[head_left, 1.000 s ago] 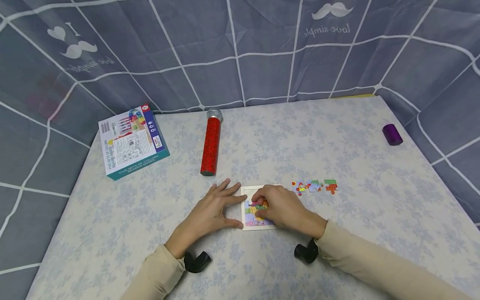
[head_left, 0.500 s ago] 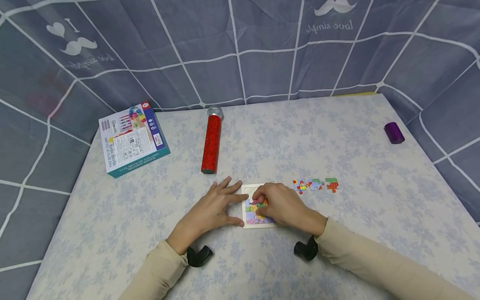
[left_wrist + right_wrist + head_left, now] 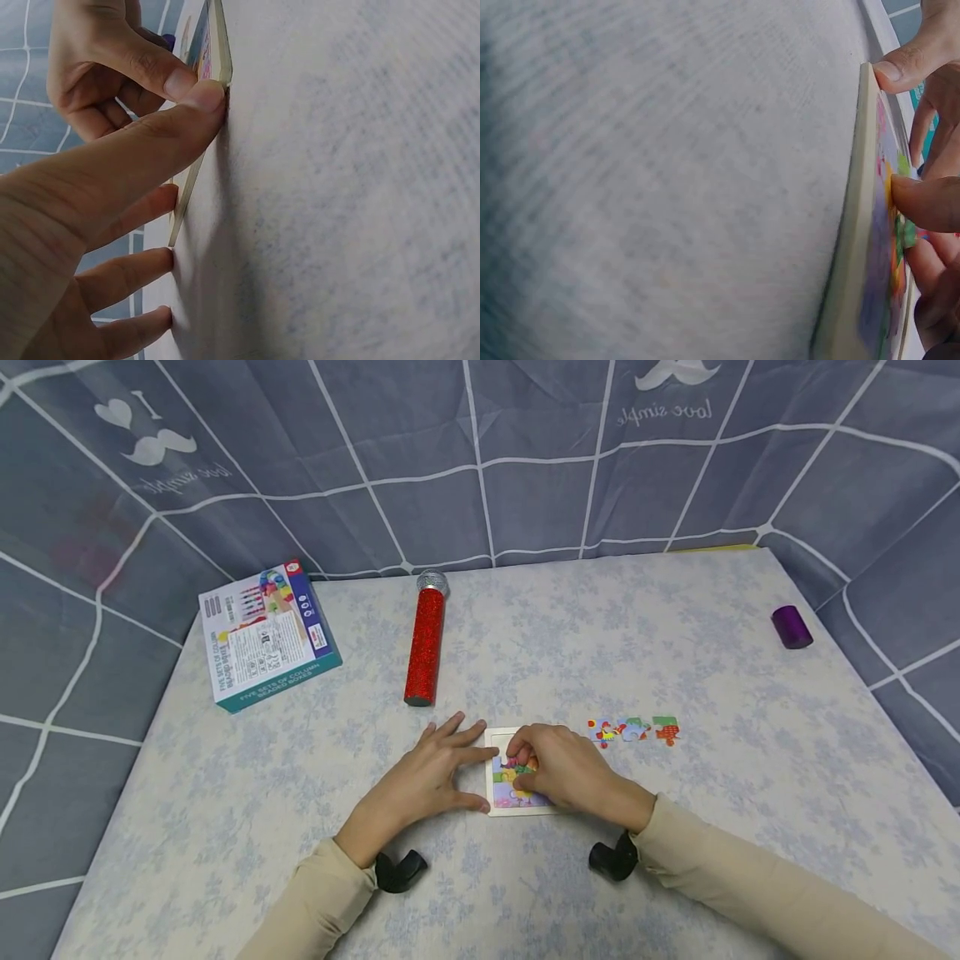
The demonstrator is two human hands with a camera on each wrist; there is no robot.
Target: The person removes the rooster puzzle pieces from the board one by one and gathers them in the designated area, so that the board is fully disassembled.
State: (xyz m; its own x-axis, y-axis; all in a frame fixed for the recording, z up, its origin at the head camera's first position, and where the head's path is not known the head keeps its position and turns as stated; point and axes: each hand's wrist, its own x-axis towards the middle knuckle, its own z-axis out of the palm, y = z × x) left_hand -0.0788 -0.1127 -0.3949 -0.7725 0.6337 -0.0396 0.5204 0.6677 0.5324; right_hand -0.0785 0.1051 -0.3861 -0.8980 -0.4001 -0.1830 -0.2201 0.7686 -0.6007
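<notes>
Your right hand [image 3: 566, 777] pinches a green puzzle piece [image 3: 910, 234] at the puzzle board [image 3: 525, 812], blocking the head camera's sight of its right side. Your left hand [image 3: 416, 785], fingers spread, touches the board's left edge. Just beyond your right hand lie three loose pieces [image 3: 633, 729]. Farther out: a red microphone [image 3: 425, 647] ahead of your left hand, a box [image 3: 262, 639] left of that, a purple cylinder [image 3: 792, 627] far right.

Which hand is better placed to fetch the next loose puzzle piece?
Right, I'd judge. The right hand is over the puzzle board, nearer the loose puzzle pieces, though its fingers seem to pinch a green piece. The left hand touches the board's left edge.
</notes>
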